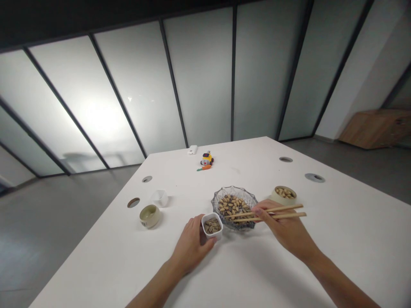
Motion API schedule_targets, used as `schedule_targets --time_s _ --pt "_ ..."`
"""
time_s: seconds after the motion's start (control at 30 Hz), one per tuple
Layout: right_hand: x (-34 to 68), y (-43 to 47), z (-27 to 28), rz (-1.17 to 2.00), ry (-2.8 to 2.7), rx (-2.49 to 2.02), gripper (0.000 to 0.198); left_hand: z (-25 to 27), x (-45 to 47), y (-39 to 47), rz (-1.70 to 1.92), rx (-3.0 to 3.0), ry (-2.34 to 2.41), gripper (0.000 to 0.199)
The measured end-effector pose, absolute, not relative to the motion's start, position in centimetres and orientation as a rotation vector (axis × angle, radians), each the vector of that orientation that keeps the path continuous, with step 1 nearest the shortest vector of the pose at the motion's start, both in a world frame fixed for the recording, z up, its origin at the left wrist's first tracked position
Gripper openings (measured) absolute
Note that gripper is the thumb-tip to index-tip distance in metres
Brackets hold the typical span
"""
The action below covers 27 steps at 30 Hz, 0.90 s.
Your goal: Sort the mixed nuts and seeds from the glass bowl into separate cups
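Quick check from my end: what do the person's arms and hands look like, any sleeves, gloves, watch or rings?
Both forearms are bare right to the bottom edge of the picture: no sleeves or cuffs in view. The left hand and the right hand are ungloved. No watch, bracelet or band shows on either wrist, and no ring is visible, though the fingers are too small in the picture to rule one out.

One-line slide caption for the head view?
Left hand holds small white square cup; right hand dips wooden chopsticks into cut-glass bowl.
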State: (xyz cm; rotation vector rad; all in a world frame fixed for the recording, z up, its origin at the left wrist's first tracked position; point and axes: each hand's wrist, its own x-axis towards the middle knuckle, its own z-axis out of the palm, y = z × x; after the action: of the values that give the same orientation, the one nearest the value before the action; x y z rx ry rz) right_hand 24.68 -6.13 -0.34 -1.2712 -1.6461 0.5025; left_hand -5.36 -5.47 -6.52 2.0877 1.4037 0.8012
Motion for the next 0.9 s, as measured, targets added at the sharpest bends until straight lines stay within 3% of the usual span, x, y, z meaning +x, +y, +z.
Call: schedule_targets --time_s 0.23,0.9 --pt "23.8 -6.1 -0.5 0.613 -1.673 -1.239 0.037 -6.8 -5.5 -5.3 0.814 2.100 1.390 0.055" --pt "24.3 -6.6 0.2 0.430 -1.544 -1.163 0.050 -6.8 -5.4 -5.3 0.813 2.082 1.406 0.056"
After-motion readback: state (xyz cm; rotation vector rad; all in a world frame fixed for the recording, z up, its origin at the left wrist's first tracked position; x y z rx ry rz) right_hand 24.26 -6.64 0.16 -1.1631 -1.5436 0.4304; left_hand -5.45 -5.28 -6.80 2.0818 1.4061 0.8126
